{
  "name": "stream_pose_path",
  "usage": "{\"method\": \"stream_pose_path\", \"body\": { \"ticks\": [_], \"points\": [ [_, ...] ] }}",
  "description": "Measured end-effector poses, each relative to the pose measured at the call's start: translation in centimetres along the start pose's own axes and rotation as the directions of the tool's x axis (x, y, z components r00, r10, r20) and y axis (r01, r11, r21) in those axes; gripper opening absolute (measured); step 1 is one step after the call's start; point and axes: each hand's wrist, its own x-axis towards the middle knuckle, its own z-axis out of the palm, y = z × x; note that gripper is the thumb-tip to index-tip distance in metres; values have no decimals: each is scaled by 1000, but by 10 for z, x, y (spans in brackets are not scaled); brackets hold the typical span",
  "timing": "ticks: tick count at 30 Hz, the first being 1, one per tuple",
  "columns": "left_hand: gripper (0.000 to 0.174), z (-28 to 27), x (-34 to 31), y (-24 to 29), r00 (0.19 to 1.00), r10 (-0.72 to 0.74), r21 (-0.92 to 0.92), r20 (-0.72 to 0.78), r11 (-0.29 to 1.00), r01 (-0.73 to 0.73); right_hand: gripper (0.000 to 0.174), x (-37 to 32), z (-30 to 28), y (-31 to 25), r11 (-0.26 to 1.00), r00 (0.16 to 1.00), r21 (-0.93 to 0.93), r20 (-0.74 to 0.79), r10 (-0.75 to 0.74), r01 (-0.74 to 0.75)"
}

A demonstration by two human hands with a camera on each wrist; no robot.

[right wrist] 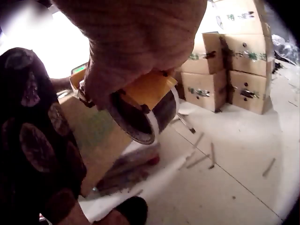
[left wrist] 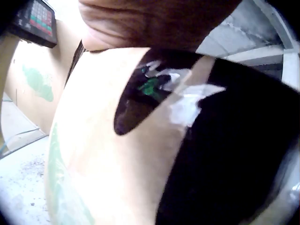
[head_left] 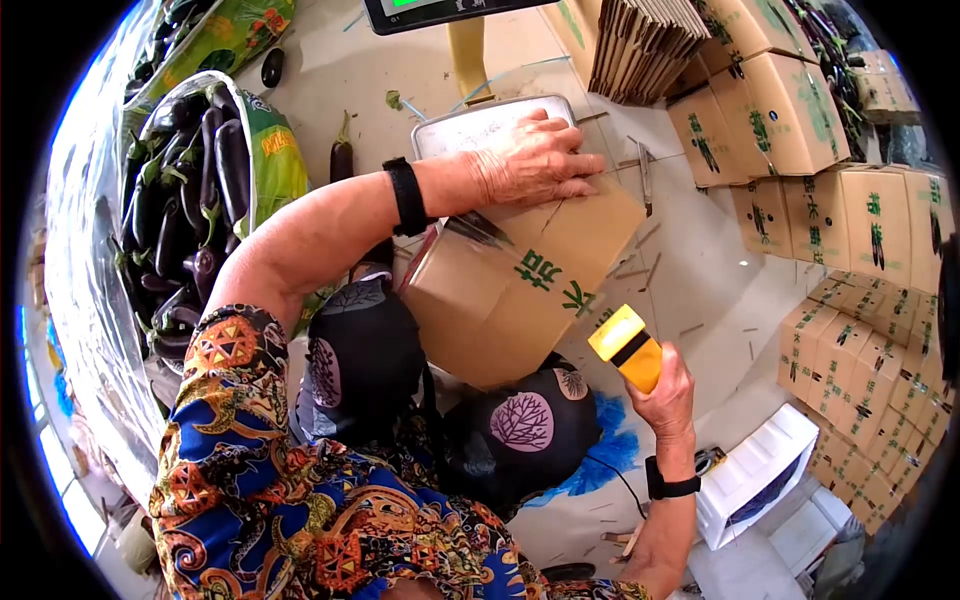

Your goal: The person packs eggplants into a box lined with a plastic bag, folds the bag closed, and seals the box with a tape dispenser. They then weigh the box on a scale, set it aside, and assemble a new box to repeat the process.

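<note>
A cardboard box [head_left: 465, 310] with green printed characters lies tilted between the knees and the scale's pan [head_left: 455, 138]. My left hand [head_left: 540, 160] rests along the box's far edge, fingers stretched out to the right. In the left wrist view, that hand's heel lies against the box [left wrist: 108, 117], whose face bears dark eggplant shapes. Off the near right side of the box, my right hand [head_left: 662, 395] grips a yellow tape dispenser [head_left: 628, 348]. In the right wrist view, a roll of packing tape [right wrist: 140, 124] sits in the dispenser, below the hand.
Bags of eggplants [head_left: 185, 190] stand at the left. Flat cardboard sheets [head_left: 645, 45] and stacked packed boxes [head_left: 770, 115] line the back and right. A white foam box [head_left: 755, 470] sits beside my right wrist. Loose strips and a metal tool [head_left: 645, 175] lie on the tiled floor.
</note>
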Motion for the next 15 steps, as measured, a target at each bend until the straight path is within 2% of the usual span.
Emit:
{"method": "stream_pose_path", "body": {
  "ticks": [1, 4, 6, 8, 9, 10, 11, 13, 15],
  "points": [
    [35, -4, 0, 2, 1000, -4, -21, 22, 1000, 5, 60, -9, 6, 8, 999, 999, 12, 11, 32, -33],
    [40, -4, -2, -1, 998, -22, -81, 67, 996, 27, 59, -8, 34, 19, 999, 999, 48, -40, 7, -5],
    [42, -2, -9, -2, 989, -112, -166, -96, 981, 95, 56, 8, 54, 18, 996, 1000, 85, 2, -10, 10],
    [45, -3, -16, -9, 944, -207, -248, -257, 958, 143, 55, 22, 79, 11, 985, 1000, 170, 17, 13, -15],
    [46, 4, -31, -18, 873, -473, -548, -119, 764, 339, 56, 21, 85, 8, 983, 999, 180, 11, 31, -33],
    [48, 11, -45, -27, 720, -694, -769, 31, 443, 460, 56, 20, 90, 7, 981, 999, 190, 4, 50, -50],
    [51, 23, -78, -39, 702, -671, -897, 240, 123, 425, 56, 20, 94, 7, 978, 998, 198, -4, 66, -64],
    [63, 76, -133, -48, 691, -315, -759, 650, -291, 582, 57, 14, 99, 7, 977, 996, 195, -9, 89, -85],
    [57, 44, -133, 2, 671, -440, -800, 596, -264, 538, 57, 16, 100, 4, 973, 993, 206, -17, 114, -108]
  ]
}}
